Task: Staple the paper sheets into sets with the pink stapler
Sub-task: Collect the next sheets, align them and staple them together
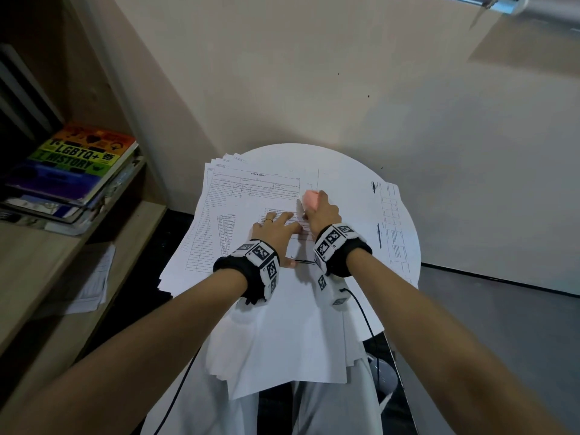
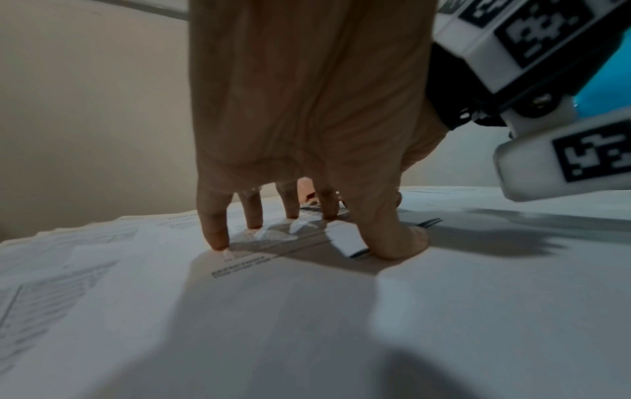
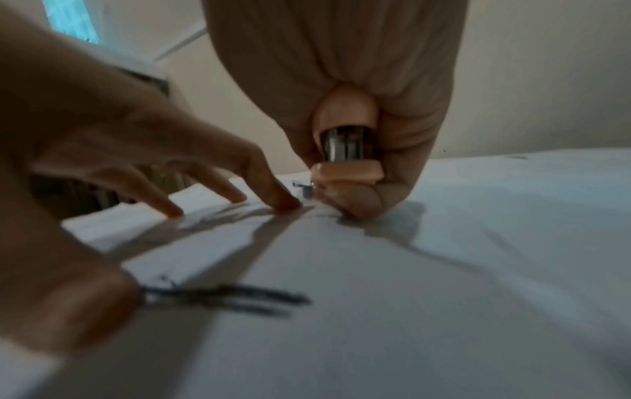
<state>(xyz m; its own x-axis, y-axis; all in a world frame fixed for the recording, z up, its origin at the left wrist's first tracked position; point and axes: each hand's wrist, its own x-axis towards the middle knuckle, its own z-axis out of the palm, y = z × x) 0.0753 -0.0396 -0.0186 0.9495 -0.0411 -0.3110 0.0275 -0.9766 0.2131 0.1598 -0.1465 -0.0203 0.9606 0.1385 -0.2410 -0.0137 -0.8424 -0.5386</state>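
**Stapler pressed onto spread papers on a round table**

Nearest the viewer, blank white sheets [image 1: 292,334] overhung the table edge at 6 o'clock, above the person's lap. Both forearms, each with a marker-covered wrist band, reached forward to the table's centre. The left hand [image 1: 276,229] lay spread wide and flat, its straight fingers [image 2: 215,229] and thumb pressing down on the printed paper sheets [image 1: 226,221]. Touching it at 3 o'clock, the right hand [image 1: 323,211] was wrapped in a fist around the pink stapler [image 1: 312,197], held upright with its metal end [image 3: 346,147] pointing back at the wrist and its lower part down on the paper just beside the left index fingertip. More printed forms fanned out toward 11 o'clock, and a separate set of sheets [image 1: 392,221] lay at 3 o'clock near the rim of the round white table [image 1: 339,164]. Farther off at 9 o'clock, a wooden shelf [image 1: 40,246] held a stack of books [image 1: 72,171].
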